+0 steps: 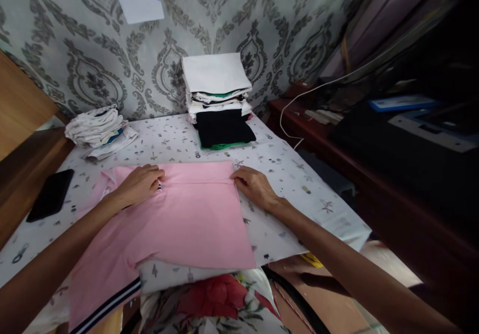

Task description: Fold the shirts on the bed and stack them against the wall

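A pink shirt (pixel 202 214) lies across the patterned cloth, its far side folded over in a straight strip. One sleeve with a navy and white striped cuff hangs off the near edge at the left. My left hand (pixel 144 182) is closed on the fabric near the shoulder end, where a bit of striped trim shows under the fingers. At the shirt's right edge, my right hand (pixel 254 184) pinches the end of the folded strip. The collar end is partly hidden behind my left hand and forearm.
Behind the shirt stands a stack of folded clothes (pixel 217 75), with a black folded garment (pixel 224 127) in front. At the left are a pile of white clothes (pixel 95 129) and a black phone (pixel 51 194). A dark red desk (pixel 322 149) with a white cable (pixel 284 119) borders the right.
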### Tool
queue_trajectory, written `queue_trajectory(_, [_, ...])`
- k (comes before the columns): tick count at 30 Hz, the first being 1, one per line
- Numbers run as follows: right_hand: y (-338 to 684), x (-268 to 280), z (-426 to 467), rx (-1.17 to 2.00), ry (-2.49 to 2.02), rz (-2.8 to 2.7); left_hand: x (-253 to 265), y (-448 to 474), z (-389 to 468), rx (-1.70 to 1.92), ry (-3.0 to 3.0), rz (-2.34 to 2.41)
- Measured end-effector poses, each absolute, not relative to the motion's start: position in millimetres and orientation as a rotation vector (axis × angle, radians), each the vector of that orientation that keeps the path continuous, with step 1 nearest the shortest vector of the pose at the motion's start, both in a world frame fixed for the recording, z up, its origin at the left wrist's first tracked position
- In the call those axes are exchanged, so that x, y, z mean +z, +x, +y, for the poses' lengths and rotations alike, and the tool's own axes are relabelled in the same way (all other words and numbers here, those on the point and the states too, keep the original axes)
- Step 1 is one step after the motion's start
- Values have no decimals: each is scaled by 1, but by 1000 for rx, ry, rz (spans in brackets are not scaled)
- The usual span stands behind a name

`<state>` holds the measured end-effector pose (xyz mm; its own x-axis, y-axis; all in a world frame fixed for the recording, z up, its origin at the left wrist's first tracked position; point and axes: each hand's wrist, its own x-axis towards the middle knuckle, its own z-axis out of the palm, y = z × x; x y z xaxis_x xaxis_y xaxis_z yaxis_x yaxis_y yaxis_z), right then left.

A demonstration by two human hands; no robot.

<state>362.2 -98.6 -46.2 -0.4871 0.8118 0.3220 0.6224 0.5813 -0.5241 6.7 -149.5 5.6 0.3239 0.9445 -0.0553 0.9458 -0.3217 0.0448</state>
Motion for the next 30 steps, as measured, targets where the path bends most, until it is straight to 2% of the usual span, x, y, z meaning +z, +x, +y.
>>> queue_trajectory(6, [360, -34, -80, 512, -1467, -2117, 12, 16, -155, 45, 2464, 1868])
queue_trajectory(9, [350, -32, -65, 459, -1631, -2160, 17, 22, -168, -33, 2416, 1957])
queue_trajectory(15, [335, -39, -55, 413, -1539, -2305, 22, 9, -196, -306, 2342, 2006])
queue_trajectory(22, [332, -39, -60, 496, -1466, -2214, 27, -14, -206, -238, 2326, 2090])
queue_trajectory(27, [329, -35, -66, 580, -1500, -2080, 35, -17, -208, -340, 2267, 1879])
queue_trajectory(30, [329, -34, -68, 664, -1480, -2012, 43, -16, -203, -275, 2245, 1805])
